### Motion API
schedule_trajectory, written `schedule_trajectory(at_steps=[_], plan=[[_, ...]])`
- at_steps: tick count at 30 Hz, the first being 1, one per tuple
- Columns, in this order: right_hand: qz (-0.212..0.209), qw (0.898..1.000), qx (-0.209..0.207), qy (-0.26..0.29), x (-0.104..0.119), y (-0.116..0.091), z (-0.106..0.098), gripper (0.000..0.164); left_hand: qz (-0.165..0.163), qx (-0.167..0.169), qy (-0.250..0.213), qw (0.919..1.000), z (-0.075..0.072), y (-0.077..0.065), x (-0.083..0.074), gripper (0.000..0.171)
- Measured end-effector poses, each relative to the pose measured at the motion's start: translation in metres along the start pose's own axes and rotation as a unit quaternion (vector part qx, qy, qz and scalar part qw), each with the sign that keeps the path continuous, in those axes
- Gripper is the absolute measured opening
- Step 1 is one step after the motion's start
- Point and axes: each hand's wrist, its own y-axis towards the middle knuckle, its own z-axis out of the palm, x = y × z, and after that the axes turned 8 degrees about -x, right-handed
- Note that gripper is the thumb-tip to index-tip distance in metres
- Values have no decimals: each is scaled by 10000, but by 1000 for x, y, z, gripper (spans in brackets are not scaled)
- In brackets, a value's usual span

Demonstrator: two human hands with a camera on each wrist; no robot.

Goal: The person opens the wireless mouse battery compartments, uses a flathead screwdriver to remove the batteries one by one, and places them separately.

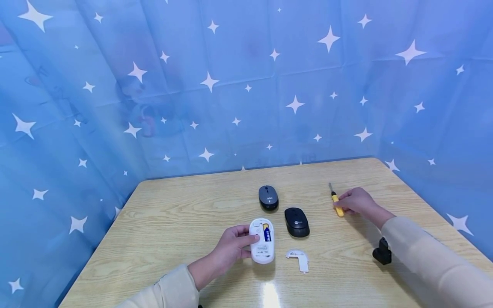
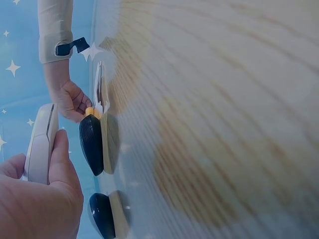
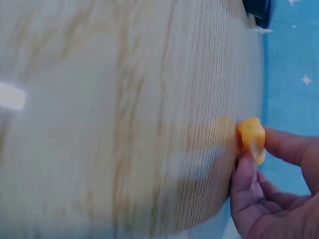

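A white computer mouse (image 1: 262, 252) is held underside up in my left hand (image 1: 227, 248), the thumb lying across its bottom face. Its battery compartment is uncovered, and a blue and yellow battery (image 1: 267, 233) sits inside. At the right of the table my right hand (image 1: 358, 201) pinches the yellow handle of a screwdriver (image 1: 338, 206), whose metal shaft points to the back. The right wrist view shows the handle end (image 3: 251, 137) between thumb and fingers, close to the tabletop. A white L-shaped battery cover (image 1: 303, 261) lies on the table right of the white mouse.
Two dark mice stand on the wooden table (image 1: 173, 205): a grey-topped one (image 1: 268, 196) farther back and a black one (image 1: 297, 221) between my hands. A blue curtain with white stars (image 1: 246, 85) hangs behind the table. A black wrist mount (image 1: 382, 251) sits at my right sleeve.
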Motion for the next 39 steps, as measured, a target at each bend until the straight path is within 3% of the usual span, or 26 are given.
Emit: schedule_trajectory(at_steps=[8, 15, 22, 33, 39], plan=[[156, 9997, 5, 161, -1, 3, 0, 37, 15, -61, 85, 9999, 0, 0, 1, 35], [360, 9936, 315, 1019, 1, 1, -4, 55, 12, -11, 35, 10000, -1, 1, 2, 37], [74, 9898, 510, 1331, 8, -2, -8, 62, 25, 30, 15, 10000, -1, 0, 1, 37], [-207, 9768, 575, 2053, 28, -11, -3, 54, -25, 26, 8, 10000, -2, 1, 1, 38], [-650, 9771, 533, 1955, 42, -23, 0, 50, -6, 43, -8, 10000, -2, 1, 2, 39]])
